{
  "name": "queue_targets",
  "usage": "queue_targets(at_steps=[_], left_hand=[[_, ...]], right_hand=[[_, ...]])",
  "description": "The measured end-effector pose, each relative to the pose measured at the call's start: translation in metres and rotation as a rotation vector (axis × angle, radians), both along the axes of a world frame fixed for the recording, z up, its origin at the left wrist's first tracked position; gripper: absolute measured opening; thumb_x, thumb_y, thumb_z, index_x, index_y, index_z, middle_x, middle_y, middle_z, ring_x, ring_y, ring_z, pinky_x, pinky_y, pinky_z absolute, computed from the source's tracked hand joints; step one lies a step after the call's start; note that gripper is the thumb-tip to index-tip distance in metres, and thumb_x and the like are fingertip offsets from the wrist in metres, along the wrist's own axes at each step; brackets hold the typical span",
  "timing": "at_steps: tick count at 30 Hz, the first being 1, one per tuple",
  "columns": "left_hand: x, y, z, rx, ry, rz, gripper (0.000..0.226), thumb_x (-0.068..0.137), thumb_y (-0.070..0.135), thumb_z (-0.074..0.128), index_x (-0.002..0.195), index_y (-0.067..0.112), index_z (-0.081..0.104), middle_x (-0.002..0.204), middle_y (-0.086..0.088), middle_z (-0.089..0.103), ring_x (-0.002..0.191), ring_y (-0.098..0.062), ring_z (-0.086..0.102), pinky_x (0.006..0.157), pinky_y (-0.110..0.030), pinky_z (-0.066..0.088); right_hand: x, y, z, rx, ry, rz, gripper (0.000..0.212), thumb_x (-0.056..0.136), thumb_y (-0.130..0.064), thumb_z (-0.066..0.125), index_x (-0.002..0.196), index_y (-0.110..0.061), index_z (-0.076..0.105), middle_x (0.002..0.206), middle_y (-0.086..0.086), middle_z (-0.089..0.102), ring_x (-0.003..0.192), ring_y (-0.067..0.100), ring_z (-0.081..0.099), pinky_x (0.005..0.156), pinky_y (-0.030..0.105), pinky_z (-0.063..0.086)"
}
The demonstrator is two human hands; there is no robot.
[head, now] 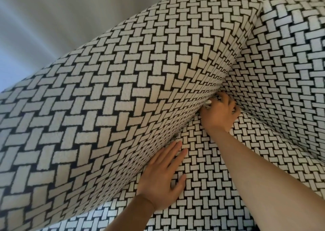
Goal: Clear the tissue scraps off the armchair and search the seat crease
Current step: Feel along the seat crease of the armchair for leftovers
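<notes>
The white crumpled tissue scrap (208, 104) sits deep in the seat crease (197, 118), at the corner where the black-and-white basket-weave armrest (109, 93) meets the seat cushion (211, 186) and the backrest (290, 68) of the same fabric. I have the right hand (220, 112) reaching into that corner with its fingers curled. The scrap shows at the thumb side, touching the hand, so I judge it pinched there, though the fingertips themselves are hidden in the fold.

The left hand (165, 174) lies flat on the seat cushion just beside the armrest. Its fingers are straight and slightly spread, and it holds nothing. I read that as pressing the cushion down to open the crease so the other hand can get in. Only this one scrap is plain to me. The rest of the crease under the armrest's bulge is out of my sight, so the search looks unfinished.
</notes>
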State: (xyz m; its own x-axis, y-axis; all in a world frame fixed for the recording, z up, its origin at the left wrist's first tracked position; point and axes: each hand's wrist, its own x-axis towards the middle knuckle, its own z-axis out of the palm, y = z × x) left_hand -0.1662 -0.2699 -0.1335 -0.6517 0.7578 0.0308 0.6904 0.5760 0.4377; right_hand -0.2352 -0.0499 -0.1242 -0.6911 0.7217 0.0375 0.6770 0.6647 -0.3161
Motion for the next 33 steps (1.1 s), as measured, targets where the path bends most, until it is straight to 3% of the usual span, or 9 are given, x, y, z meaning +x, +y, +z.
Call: queue_targets(at_steps=[5,8,12,18,22,26,30,33], left_hand=[[0.0,-0.001,-0.002,-0.009,0.005,0.0,0.059,0.094,0.043,0.037,0.148,0.025,0.024,0.157,0.007,0.017,0.145,-0.009,0.011,0.114,-0.034,0.016],[0.0,-0.001,-0.003,-0.001,-0.006,-0.004,0.059,0.094,0.044,0.035,0.148,0.026,0.024,0.157,0.007,0.017,0.145,-0.009,0.012,0.114,-0.034,0.015],[-0.001,-0.001,-0.003,0.006,-0.004,-0.006,0.058,0.094,0.043,0.036,0.148,0.025,0.024,0.157,0.006,0.019,0.145,-0.009,0.012,0.114,-0.035,0.016],[-0.001,-0.002,-0.004,-0.012,-0.006,-0.015,0.059,0.094,0.043,0.034,0.149,0.027,0.021,0.157,0.007,0.017,0.145,-0.008,0.01,0.115,-0.034,0.012],[-0.001,-0.003,-0.005,-0.03,0.005,-0.01,0.059,0.094,0.045,0.032,0.149,0.029,0.019,0.157,0.008,0.016,0.144,-0.006,0.008,0.115,-0.032,0.01],[-0.004,-0.004,-0.008,-0.055,0.005,-0.011,0.059,0.094,0.048,0.029,0.15,0.032,0.016,0.158,0.011,0.01,0.144,-0.003,0.004,0.116,-0.03,0.006],[0.0,-0.002,-0.004,-0.076,0.002,0.014,0.061,0.091,0.054,0.02,0.149,0.037,0.009,0.156,0.018,-0.001,0.142,0.002,-0.005,0.116,-0.026,-0.002],[0.002,0.001,0.002,-0.072,0.041,0.001,0.057,0.092,0.048,0.027,0.147,0.034,0.023,0.156,0.012,0.011,0.143,-0.007,0.009,0.115,-0.027,0.002]], right_hand=[[0.002,0.006,-0.005,-0.053,0.185,-0.069,0.024,0.087,-0.02,0.058,0.109,-0.012,0.066,0.137,0.0,0.047,0.128,0.022,0.038,0.113,0.042,0.015],[0.007,0.007,-0.007,-0.115,0.335,-0.118,0.024,0.089,-0.02,0.058,0.106,-0.007,0.068,0.127,0.006,0.056,0.12,0.025,0.046,0.11,0.04,0.025],[0.016,0.009,-0.001,-0.223,0.465,-0.1,0.022,0.088,-0.019,0.062,0.101,-0.002,0.066,0.105,0.013,0.064,0.097,0.028,0.058,0.086,0.031,0.045],[0.045,0.017,0.021,-0.543,0.457,0.018,0.009,0.088,-0.014,0.064,0.092,-0.007,0.067,0.087,0.003,0.063,0.079,0.014,0.055,0.06,0.002,0.035],[0.069,0.028,0.042,-0.738,0.37,0.012,0.011,0.087,-0.017,0.065,0.091,-0.008,0.07,0.085,0.002,0.065,0.08,0.013,0.056,0.062,0.008,0.04],[0.103,0.036,0.065,-0.773,0.241,0.107,0.008,0.088,-0.021,0.064,0.083,-0.017,0.069,0.083,-0.008,0.065,0.08,0.007,0.057,0.069,0.016,0.04],[0.148,0.052,0.08,-0.81,0.221,0.09,0.013,0.093,-0.021,0.056,0.083,-0.022,0.065,0.095,-0.001,0.069,0.095,0.018,0.065,0.093,0.038,0.048],[0.18,0.063,0.081,-0.762,0.199,0.017,0.013,0.096,-0.022,0.05,0.096,-0.015,0.061,0.096,0.005,0.068,0.094,0.024,0.065,0.09,0.043,0.05]])
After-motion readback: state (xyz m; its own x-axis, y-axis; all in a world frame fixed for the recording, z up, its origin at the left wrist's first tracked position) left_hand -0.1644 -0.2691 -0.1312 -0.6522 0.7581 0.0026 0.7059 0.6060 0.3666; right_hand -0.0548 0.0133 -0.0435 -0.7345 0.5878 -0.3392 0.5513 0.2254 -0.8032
